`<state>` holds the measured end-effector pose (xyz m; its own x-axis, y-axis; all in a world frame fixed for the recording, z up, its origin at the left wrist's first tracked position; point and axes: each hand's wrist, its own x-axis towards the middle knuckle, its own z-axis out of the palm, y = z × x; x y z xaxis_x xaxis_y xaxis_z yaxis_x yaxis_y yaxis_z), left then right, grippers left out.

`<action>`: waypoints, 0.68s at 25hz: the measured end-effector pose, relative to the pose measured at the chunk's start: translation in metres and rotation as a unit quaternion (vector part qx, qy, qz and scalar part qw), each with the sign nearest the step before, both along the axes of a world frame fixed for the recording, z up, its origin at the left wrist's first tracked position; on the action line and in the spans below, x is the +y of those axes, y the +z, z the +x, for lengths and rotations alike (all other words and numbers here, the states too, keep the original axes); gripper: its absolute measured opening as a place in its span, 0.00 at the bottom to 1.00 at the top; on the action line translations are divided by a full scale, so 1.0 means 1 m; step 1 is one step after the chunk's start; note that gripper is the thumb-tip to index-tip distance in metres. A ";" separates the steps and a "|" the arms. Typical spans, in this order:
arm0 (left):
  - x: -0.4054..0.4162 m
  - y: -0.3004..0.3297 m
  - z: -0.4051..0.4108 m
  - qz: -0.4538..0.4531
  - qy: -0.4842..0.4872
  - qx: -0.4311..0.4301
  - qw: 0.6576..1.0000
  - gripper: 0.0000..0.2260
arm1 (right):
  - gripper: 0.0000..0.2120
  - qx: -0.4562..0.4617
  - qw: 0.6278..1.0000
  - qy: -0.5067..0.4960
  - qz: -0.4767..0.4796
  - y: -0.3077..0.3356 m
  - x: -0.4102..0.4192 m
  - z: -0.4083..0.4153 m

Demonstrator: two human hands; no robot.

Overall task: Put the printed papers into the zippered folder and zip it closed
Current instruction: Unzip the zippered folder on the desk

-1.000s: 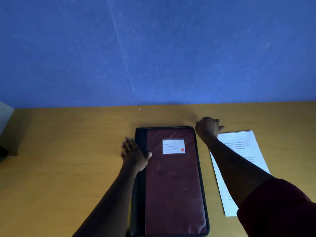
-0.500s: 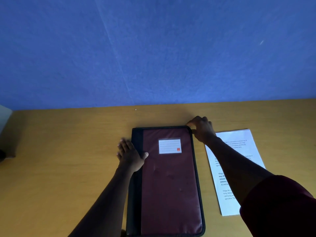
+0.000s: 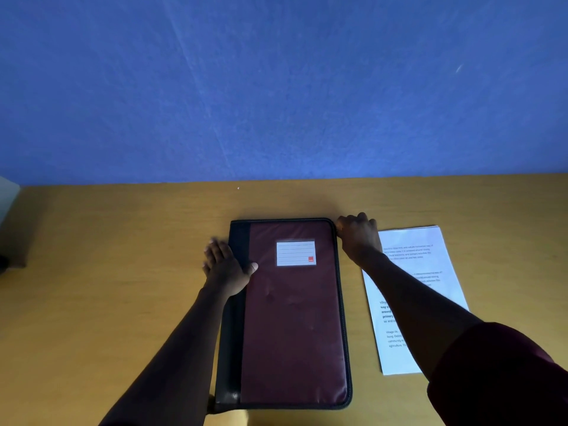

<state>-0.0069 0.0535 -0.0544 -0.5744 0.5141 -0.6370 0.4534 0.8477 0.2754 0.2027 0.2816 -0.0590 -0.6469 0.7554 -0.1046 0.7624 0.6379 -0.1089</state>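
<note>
A maroon zippered folder (image 3: 292, 318) with a black spine and a white label lies closed on the wooden table (image 3: 107, 287). My left hand (image 3: 227, 269) rests flat on its spine edge, thumb on the cover, fingers spread over the left side. My right hand (image 3: 358, 235) is curled at the folder's top right corner, fingertips pinched at the zipper track; the pull itself is hidden under them. The printed papers (image 3: 427, 265) lie flat on the table to the right of the folder, partly covered by my right forearm.
A blue wall (image 3: 276, 87) rises straight behind the table's far edge. A pale object (image 3: 7, 195) and a dark one (image 3: 4, 262) sit at the far left edge of the view. Bare wood stretches left of the folder.
My right hand has come from beyond the corner onto the folder's top edge, then around the top right corner onto the right side. The left hand has stayed on the spine.
</note>
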 end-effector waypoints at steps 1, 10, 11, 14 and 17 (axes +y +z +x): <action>0.000 0.000 0.001 0.001 0.001 -0.001 1.000 0.49 | 0.04 -0.003 1.000 -0.004 -0.001 0.000 -0.004 0.004; -0.008 0.002 0.001 0.033 0.003 0.004 0.999 0.48 | 0.05 -0.002 1.000 -0.027 0.010 0.005 -0.044 0.023; -0.010 0.002 0.002 0.039 0.001 0.004 0.999 0.47 | 0.07 0.001 0.999 -0.033 0.014 0.005 -0.048 0.027; -0.023 -0.001 0.010 0.057 -0.003 0.002 0.998 0.45 | 0.07 0.005 0.999 -0.046 0.014 0.006 -0.064 0.035; -0.040 -0.005 0.021 0.066 -0.012 0.001 0.998 0.45 | 0.06 0.001 0.999 -0.050 0.013 0.007 -0.079 0.042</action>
<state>0.0137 0.0132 -0.0591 -0.5623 0.6078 -0.5607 0.4747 0.7925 0.3829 0.2445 0.2027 -0.0519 -0.5675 0.8191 -0.0833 0.8228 0.5604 -0.0945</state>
